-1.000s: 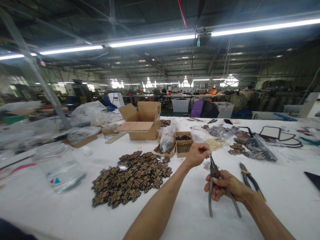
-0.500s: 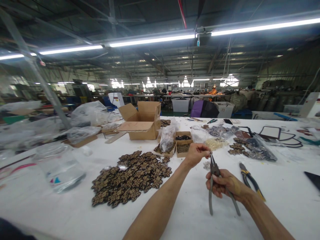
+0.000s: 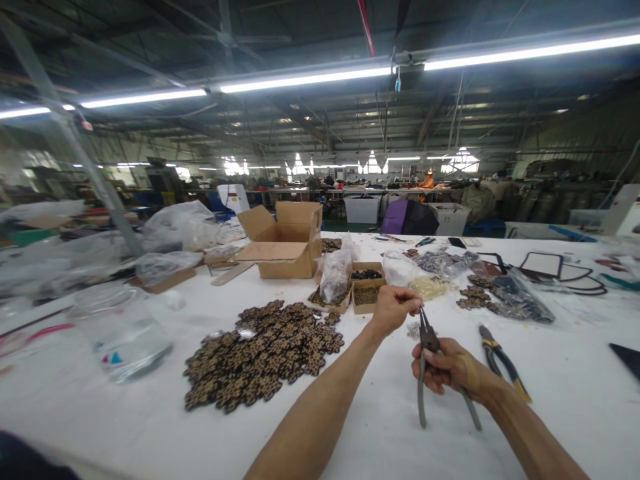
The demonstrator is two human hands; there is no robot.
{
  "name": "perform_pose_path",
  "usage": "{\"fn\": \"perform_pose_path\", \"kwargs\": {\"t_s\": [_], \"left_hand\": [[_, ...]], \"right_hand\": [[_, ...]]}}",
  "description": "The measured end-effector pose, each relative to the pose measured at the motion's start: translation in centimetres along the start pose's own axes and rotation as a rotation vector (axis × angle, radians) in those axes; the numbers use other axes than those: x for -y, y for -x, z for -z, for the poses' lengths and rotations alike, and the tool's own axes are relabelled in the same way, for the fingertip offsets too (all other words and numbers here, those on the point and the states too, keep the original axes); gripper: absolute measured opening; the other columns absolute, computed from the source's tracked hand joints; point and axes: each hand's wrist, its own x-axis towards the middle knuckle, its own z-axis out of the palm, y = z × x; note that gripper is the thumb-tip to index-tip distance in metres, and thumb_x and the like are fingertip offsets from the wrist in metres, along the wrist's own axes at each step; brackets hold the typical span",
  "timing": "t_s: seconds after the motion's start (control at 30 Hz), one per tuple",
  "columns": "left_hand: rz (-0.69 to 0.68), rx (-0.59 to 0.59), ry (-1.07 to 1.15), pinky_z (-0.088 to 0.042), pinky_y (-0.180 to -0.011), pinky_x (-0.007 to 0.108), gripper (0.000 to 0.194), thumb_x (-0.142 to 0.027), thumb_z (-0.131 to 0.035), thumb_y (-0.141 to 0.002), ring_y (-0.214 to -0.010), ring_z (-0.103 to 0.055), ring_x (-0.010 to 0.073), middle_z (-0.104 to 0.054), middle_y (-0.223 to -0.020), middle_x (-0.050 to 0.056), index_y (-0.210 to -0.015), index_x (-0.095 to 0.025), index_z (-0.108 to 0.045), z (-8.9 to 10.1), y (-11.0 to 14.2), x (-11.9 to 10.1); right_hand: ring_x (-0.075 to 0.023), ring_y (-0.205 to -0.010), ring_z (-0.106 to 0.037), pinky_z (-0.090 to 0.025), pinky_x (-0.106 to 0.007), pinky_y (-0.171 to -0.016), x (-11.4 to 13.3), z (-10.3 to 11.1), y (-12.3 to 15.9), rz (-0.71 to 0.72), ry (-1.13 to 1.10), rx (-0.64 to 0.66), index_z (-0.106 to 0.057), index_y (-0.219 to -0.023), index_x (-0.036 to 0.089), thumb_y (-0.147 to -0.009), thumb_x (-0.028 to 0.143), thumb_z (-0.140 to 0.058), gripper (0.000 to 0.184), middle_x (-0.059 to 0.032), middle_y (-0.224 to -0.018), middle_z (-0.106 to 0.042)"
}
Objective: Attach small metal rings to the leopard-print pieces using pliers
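My right hand (image 3: 453, 370) is closed round the grey handles of a pair of pliers (image 3: 429, 347), whose thin jaws point up and away from me. My left hand (image 3: 393, 308) is pinched shut just at the jaw tips, on something too small to make out. Both hands hover over the white table (image 3: 150, 427). A wide heap of brown-and-black flower-shaped pieces (image 3: 265, 353) lies to the left of my left forearm. A small pile of pale metal bits (image 3: 414, 330) sits on the table right behind the pliers.
A second pair of pliers with yellow-and-black handles (image 3: 500, 360) lies to the right. Small cardboard trays of beads (image 3: 367, 288), plastic bags (image 3: 335, 270), an open carton (image 3: 287, 243) and a clear jar (image 3: 120, 330) stand further back and left. Dark pieces and frames (image 3: 540, 273) lie at the right.
Nearly nothing differs. My left hand has shifted slightly up and closer to the plier tips; the right hand keeps its hold on the pliers.
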Motion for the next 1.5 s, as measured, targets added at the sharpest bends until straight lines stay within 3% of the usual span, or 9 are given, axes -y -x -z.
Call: {"fn": "perform_pose_path", "kwargs": {"t_s": [0.3,0.47,0.7,1.03,1.2,1.3,1.5], "left_hand": [[-0.002,-0.098,0.052,-0.047,-0.053,0.026,0.027,-0.029,-0.081,-0.064,-0.053,-0.057,0.0131,-0.066,-0.062,0.008,-0.079,-0.007,-0.075,-0.4,0.2,1.1],[0.048,-0.131,0.228,-0.045,-0.053,0.026,0.033,-0.030,-0.085,-0.059,-0.055,-0.058,0.0135,-0.068,-0.067,0.011,-0.079,-0.006,-0.074,-1.1,0.1,1.6],[0.140,-0.025,0.284,-0.046,-0.057,0.027,0.039,-0.032,-0.085,-0.062,-0.061,-0.061,0.0152,-0.070,-0.078,0.014,-0.087,-0.005,-0.074,-0.7,0.1,1.1],[0.125,-0.094,0.321,-0.046,-0.058,0.027,0.038,-0.030,-0.088,-0.055,-0.059,-0.060,0.0142,-0.069,-0.073,0.012,-0.081,-0.006,-0.074,-0.7,-0.1,1.2],[0.206,-0.005,0.291,-0.045,-0.057,0.026,0.040,-0.038,-0.084,-0.062,-0.062,-0.061,0.0149,-0.069,-0.076,0.013,-0.085,-0.006,-0.074,-0.2,-0.1,0.8],[0.168,0.049,0.240,-0.046,-0.061,0.027,0.040,-0.035,-0.086,-0.061,-0.067,-0.063,0.0174,-0.070,-0.078,0.014,-0.087,-0.006,-0.075,-0.2,0.1,0.7],[0.121,-0.073,0.252,-0.046,-0.060,0.028,0.040,-0.032,-0.088,-0.054,-0.064,-0.062,0.0174,-0.070,-0.072,0.013,-0.080,-0.006,-0.074,-0.9,0.2,1.4]], "right_hand": [[-0.0144,-0.057,-0.057,-0.038,-0.024,-0.048,0.2,0.1,0.1,0.006,-0.001,-0.005,-0.056,-0.109,0.012,-0.095,0.042,-0.058,0.032,-0.0157,-0.093,-0.066],[-0.0135,-0.055,-0.055,-0.037,-0.023,-0.047,0.3,0.3,0.2,0.012,-0.012,-0.016,-0.057,-0.107,0.013,-0.094,0.042,-0.059,0.033,-0.0149,-0.091,-0.066],[-0.0133,-0.055,-0.055,-0.037,-0.024,-0.047,0.0,0.3,0.2,0.005,-0.004,-0.012,-0.057,-0.106,0.012,-0.093,0.042,-0.061,0.033,-0.0145,-0.090,-0.066],[-0.0135,-0.055,-0.055,-0.036,-0.024,-0.047,-0.3,0.2,-0.1,0.006,0.013,-0.023,-0.057,-0.106,0.013,-0.093,0.045,-0.060,0.035,-0.0136,-0.090,-0.066],[-0.0131,-0.054,-0.055,-0.035,-0.024,-0.047,-0.3,0.3,0.0,0.009,-0.004,-0.024,-0.057,-0.106,0.014,-0.092,0.045,-0.062,0.035,-0.0136,-0.090,-0.066],[-0.0134,-0.054,-0.055,-0.034,-0.024,-0.046,-0.2,0.4,0.0,0.009,-0.003,-0.020,-0.057,-0.106,0.013,-0.092,0.045,-0.062,0.034,-0.0141,-0.090,-0.066],[-0.0138,-0.052,-0.055,-0.034,-0.024,-0.045,-0.2,0.2,0.0,-0.013,-0.006,-0.024,-0.058,-0.104,0.014,-0.090,0.048,-0.064,0.038,-0.0137,-0.089,-0.067]]}}
